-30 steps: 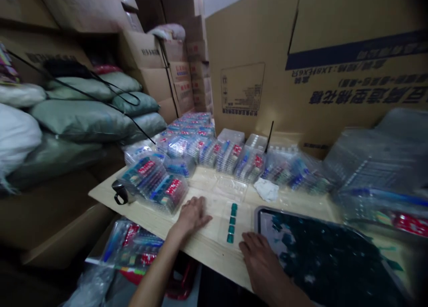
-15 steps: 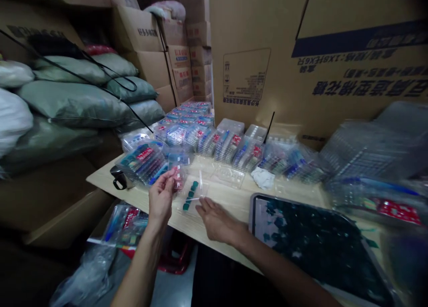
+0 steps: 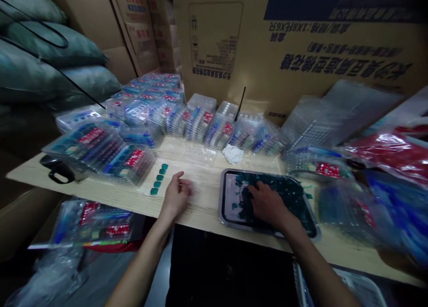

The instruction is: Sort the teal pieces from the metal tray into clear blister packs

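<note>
My right hand (image 3: 265, 202) dips among green pieces (image 3: 277, 184) near the table's (image 3: 202, 211) front edge (gripping or not, I can't tell); my left hand (image 3: 175, 195) hangs loosely spread. Leftward, the green row (image 3: 159, 178) points its long axis away from that edge, leaning right.

The tabletop (image 3: 207, 206) appears wooden and smooth, the tray (image 3: 230, 189) metallic, the packs (image 3: 198, 128) glossy plastic, the carton (image 3: 256, 46) matt cardboard.

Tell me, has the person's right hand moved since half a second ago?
Yes, to the right: judged against the tray, the right hand has gone from left of it to over it.
</note>
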Demonstrator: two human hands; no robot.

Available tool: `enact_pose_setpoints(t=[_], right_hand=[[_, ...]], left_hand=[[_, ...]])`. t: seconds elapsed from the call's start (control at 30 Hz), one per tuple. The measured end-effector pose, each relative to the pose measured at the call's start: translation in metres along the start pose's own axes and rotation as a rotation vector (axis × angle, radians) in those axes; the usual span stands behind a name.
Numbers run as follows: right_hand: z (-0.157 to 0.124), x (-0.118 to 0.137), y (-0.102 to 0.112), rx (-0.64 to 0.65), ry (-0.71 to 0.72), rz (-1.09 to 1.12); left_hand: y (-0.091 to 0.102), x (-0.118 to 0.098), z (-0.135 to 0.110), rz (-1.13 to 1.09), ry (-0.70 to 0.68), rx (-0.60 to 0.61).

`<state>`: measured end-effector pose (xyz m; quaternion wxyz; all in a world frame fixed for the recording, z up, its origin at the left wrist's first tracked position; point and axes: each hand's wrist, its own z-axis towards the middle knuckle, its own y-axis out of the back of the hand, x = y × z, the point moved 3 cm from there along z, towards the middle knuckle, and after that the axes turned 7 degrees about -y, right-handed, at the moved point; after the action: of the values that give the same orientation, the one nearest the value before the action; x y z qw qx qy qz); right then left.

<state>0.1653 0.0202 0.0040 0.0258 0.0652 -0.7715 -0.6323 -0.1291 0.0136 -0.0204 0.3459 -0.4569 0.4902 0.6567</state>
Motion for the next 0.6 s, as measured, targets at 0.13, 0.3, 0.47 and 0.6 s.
enact_pose_setpoints(t=[0.13,0.3,0.47,0.6], right_hand=[[0.005,0.004,-0.012,-0.069,-0.007,0.040],[0.019,-0.009,-0.012,-0.245,-0.064,0.312],[0.037,-0.019,-0.025,-0.252,-0.007,0.989],[0.039,-0.007,-0.030,-0.173,0.080,1.299]], left_hand=[[-0.016,0.007,-0.014,0.553,-0.327,0.006],[-0.028,-0.005,-0.031,0.702,-0.505,0.076],[-0.058,-0.041,-0.021,0.145,-0.338,0.149],[-0.114,-0.054,-0.017,-0.368,0.054,0.348]])
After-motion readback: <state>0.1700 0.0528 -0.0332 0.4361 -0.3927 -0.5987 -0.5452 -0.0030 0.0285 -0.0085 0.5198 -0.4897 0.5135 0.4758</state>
